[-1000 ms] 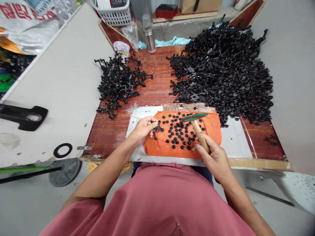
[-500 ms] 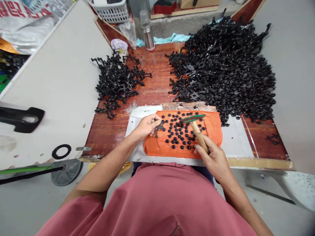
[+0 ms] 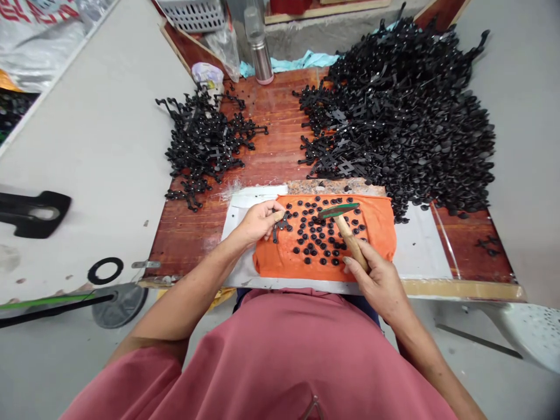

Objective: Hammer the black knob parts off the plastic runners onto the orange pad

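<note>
My right hand is wrapped round the wooden handle of a hammer. Its head, dark with green along it, is over the black round pieces set about on an orange cloth. At the cloth's left edge my left hand pinches a small black branched plastic part; the fingers partly cover it. Under the cloth lies a white board on the reddish wooden table.
A large heap of black parts rises at the right back, and a smaller heap lies at the left. Behind them stand a steel flask and a grey basket. A black ring lies on the left panel.
The whole view has shifted slightly. My left hand keeps its pinch on the black part and my right hand keeps the hammer; both hold nearly the same place over the cloth.
</note>
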Action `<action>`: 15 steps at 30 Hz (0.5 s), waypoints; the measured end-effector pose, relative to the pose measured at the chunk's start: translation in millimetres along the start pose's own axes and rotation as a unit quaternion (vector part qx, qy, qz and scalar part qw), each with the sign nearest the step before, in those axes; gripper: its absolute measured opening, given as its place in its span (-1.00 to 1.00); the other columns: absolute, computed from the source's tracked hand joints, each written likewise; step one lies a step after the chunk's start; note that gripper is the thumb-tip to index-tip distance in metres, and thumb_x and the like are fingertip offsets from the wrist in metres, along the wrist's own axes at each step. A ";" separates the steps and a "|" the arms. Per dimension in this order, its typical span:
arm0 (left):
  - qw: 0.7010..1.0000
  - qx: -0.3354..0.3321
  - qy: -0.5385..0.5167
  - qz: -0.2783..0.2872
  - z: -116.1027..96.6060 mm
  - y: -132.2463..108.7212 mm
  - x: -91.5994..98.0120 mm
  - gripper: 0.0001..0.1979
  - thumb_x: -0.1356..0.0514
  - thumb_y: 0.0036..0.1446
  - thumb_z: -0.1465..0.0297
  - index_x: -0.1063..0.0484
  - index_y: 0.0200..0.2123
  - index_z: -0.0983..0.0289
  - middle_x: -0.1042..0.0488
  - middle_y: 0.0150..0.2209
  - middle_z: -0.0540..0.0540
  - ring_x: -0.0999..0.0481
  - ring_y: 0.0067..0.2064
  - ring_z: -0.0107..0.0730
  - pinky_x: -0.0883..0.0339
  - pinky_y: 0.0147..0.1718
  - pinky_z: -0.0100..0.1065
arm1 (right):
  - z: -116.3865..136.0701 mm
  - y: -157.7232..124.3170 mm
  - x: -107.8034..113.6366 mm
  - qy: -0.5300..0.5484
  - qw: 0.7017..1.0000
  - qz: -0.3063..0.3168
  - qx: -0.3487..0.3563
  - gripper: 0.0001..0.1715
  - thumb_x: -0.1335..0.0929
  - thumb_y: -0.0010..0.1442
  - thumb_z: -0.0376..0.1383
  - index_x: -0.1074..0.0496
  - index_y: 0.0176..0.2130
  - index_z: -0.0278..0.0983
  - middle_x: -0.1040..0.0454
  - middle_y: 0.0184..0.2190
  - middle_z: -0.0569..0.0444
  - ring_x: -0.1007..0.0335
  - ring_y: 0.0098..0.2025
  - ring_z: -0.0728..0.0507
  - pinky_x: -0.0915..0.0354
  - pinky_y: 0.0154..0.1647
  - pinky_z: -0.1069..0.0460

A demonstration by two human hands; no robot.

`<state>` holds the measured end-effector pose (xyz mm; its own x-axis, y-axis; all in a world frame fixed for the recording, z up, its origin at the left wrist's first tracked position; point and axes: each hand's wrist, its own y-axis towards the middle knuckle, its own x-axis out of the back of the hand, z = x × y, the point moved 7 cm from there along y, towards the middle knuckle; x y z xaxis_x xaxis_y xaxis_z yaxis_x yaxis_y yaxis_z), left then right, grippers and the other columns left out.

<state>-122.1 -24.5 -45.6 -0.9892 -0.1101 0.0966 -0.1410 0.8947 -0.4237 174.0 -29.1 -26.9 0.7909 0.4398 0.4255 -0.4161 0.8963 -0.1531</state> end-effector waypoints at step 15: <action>0.997 -0.065 -0.009 -0.034 -2.4 7.9 1.1 -0.74 -0.44 0.01 0.31 -0.44 -0.34 0.28 -0.42 -0.52 -0.09 -0.33 -0.54 -0.58 -0.14 -0.57 -0.56 | 32.4 6.7 -3.7 -0.116 0.991 0.034 0.061 -0.45 -0.25 0.51 -0.17 -0.38 0.40 -0.16 -0.63 0.17 0.00 -0.64 0.10 -0.23 -0.48 0.07 -0.05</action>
<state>-124.3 -16.6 -46.8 -0.9784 -0.1782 0.1045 -0.2017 0.9338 -0.2955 153.7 -26.6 -0.5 0.6406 0.4607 0.6143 -0.5267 0.8458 -0.0851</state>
